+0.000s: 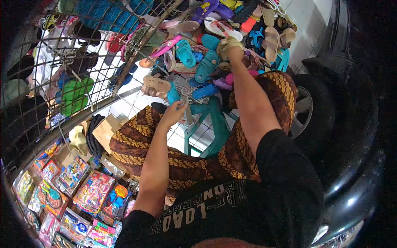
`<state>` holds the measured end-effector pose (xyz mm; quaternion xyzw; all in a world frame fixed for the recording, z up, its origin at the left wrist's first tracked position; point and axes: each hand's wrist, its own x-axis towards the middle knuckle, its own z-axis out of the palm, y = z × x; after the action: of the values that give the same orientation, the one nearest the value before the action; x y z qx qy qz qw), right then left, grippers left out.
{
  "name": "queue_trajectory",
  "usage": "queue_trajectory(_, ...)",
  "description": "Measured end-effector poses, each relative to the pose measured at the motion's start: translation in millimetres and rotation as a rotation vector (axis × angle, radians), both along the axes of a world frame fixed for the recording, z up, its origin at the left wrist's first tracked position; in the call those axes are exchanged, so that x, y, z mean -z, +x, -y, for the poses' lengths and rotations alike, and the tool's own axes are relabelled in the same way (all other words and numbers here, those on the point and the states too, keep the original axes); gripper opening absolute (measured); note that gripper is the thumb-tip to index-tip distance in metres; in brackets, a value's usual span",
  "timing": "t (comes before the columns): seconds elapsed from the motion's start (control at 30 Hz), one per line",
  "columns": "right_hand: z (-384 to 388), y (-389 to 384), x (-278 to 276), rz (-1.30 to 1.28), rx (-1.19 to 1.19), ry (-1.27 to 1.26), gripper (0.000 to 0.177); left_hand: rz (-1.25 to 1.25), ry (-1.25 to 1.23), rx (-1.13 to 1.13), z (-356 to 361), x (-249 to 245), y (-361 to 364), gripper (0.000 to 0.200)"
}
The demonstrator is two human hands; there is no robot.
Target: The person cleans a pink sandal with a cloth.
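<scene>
Many sandals and clogs lie heaped on the tiled floor in front of my knees. My right hand (232, 48) reaches to the far side of the heap, its fingers curled round a beige shoe (224, 46) beside teal clogs (206, 66). Nearer to me, my left hand (178, 110) has its fingers bent close together by a thin greyish strap or strip (188, 112); what it grips, if anything, is too small to make out. Just beyond that hand are a tan sandal (158, 84) and blue sandals (205, 91).
A wire rack (82, 62) holding footwear, including green clogs (76, 97), stands at the left. Packaged toys (94, 191) lie at the lower left. A green stool or frame (217, 128) is between my legs. At the right is a vehicle wheel (304, 107).
</scene>
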<state>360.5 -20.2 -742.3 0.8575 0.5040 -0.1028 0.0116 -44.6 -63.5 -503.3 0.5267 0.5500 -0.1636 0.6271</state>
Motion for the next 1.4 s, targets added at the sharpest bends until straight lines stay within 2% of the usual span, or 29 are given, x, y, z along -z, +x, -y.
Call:
queue_trajectory(0.03, -5.3, -18.3, -32.9, 0.092, -0.040, 0.109, 0.027, 0.027, -0.040, -0.091, -2.9, -2.4, 4.3, 0.072)
queue_trajectory(0.1, -1.2, -66.2, -139.3, -0.499, 0.123, 0.010, 0.026, 0.078, -0.124, -0.273, -9.2, -12.4, 13.9, 0.077)
queue_trajectory(0.13, -7.7, -81.6, -129.6, -0.568, -0.094, -0.136, 0.026, 0.148, -0.180, -0.484, -8.4, -14.3, 16.2, 0.081)
queue_trajectory(0.2, -5.7, -131.2, -203.2, -0.521, -0.703, -0.266, 0.022, 0.178, -0.347, -0.867, -13.8, -39.3, 30.8, 0.084)
queue_trajectory(0.23, 2.3, -152.7, -205.3, -0.847, -0.644, -0.328, 0.024, 0.190, -0.437, -1.055, -18.1, -57.8, 40.7, 0.085)
queue_trajectory(0.27, 10.5, -174.2, -206.2, -1.163, -0.544, -0.413, 0.027, 0.200, -0.525, -1.168, -22.7, -77.8, 49.8, 0.075)
queue_trajectory(0.3, 25.4, -191.2, -252.1, -1.464, -0.392, -0.567, 0.029, 0.431, -0.705, -1.047, -23.9, -46.3, 31.7, 0.069)
queue_trajectory(0.33, 36.4, -194.8, -279.0, -1.585, -0.297, -0.586, 0.029, 0.657, -0.877, -0.910, -28.2, 11.8, -2.0, 0.063)
queue_trajectory(0.4, 51.5, -198.8, -309.0, -1.823, -0.098, -0.612, 0.031, 0.506, -0.485, -0.701, -20.4, 12.0, -3.5, 0.039)
queue_trajectory(0.5, 56.8, -184.5, -239.9, -1.640, 0.090, -0.703, 0.036, 0.282, -0.424, -0.910, -12.7, -23.4, 15.8, 0.034)
queue_trajectory(0.53, 58.5, -174.0, -213.0, -1.432, 0.047, -0.749, 0.034, 0.318, -0.370, -0.804, -11.2, 2.3, -1.2, 0.036)
queue_trajectory(0.6, 70.0, -148.1, -149.4, -1.000, -0.085, -0.824, 0.030, 0.079, -0.089, -0.122, -8.4, 39.9, -20.6, 0.040)
queue_trajectory(0.67, 94.0, -131.9, -100.9, -0.676, -0.152, -0.847, 0.028, -0.140, -0.038, 0.555, -10.3, 17.9, -9.3, 0.032)
queue_trajectory(0.7, 104.7, -127.3, -84.0, -0.605, -0.111, -0.829, 0.027, 0.003, 0.009, 0.627, 5.6, 95.7, -53.6, 0.038)
queue_trajectory(0.77, 113.6, -126.9, -55.0, -0.620, 0.058, -0.696, 0.029, -0.226, -0.209, 0.661, 8.4, 3.0, -3.8, 0.038)
queue_trajectory(0.8, 108.9, -130.7, -51.4, -0.684, 0.160, -0.595, 0.031, -0.218, -0.277, 0.546, 10.0, 3.5, -4.2, 0.038)
queue_trajectory(0.87, 95.1, -132.3, -41.9, -0.997, 0.457, -0.310, 0.037, -0.198, -0.408, 0.315, 12.7, 4.9, -6.7, 0.039)
queue_trajectory(0.9, 84.2, -134.1, -41.7, -1.186, 0.627, -0.148, 0.041, -0.185, -0.406, 0.351, 9.9, -2.3, -3.1, 0.039)
queue_trajectory(0.97, 66.0, -140.4, -34.7, -1.353, 0.872, 0.031, 0.048, -0.161, -0.403, 0.417, -1.8, -23.7, 6.6, 0.039)
queue_trajectory(1.03, 60.9, -154.8, -12.7, -1.303, 1.034, 0.091, 0.046, -0.114, -0.316, 0.493, -1.6, -19.7, 1.9, 0.038)
queue_trajectory(1.1, 65.9, -154.6, 0.4, -1.166, 0.870, -0.003, 0.045, -0.109, -0.239, 0.568, 2.7, -11.7, 3.8, 0.038)
queue_trajectory(1.13, 70.4, -147.6, 5.2, -1.089, 0.789, -0.045, 0.045, -0.142, -0.337, 0.389, -1.6, -51.7, 24.8, 0.038)
queue_trajectory(1.2, 78.2, -133.4, 14.9, -0.936, 0.631, -0.122, 0.045, -0.076, -0.306, 0.514, 2.9, -15.4, 9.0, 0.039)
queue_trajectory(1.23, 88.7, -130.0, 31.9, -0.760, 0.517, -0.203, 0.045, -0.046, -0.288, 0.575, 3.3, -1.8, 3.6, 0.039)
queue_trajectory(1.27, 103.7, -129.2, 56.4, -0.587, 0.400, -0.281, 0.044, -0.036, -0.285, 0.377, 4.7, -23.0, 10.7, 0.037)
queue_trajectory(1.3, 112.9, -127.7, 70.5, -0.415, 0.282, -0.356, 0.044, -0.035, -0.268, 0.433, 7.2, -9.3, 4.9, 0.036)
queue_trajectory(1.37, 123.1, -129.0, 38.1, -0.295, 0.271, -0.309, 0.052, -0.040, -0.235, 0.551, 15.0, 27.3, -16.2, 0.035)
queue_trajectory(1.4, 126.6, -128.6, 25.9, -0.235, 0.265, -0.284, 0.056, -0.025, -0.241, 0.547, 13.2, 25.9, -17.0, 0.034)
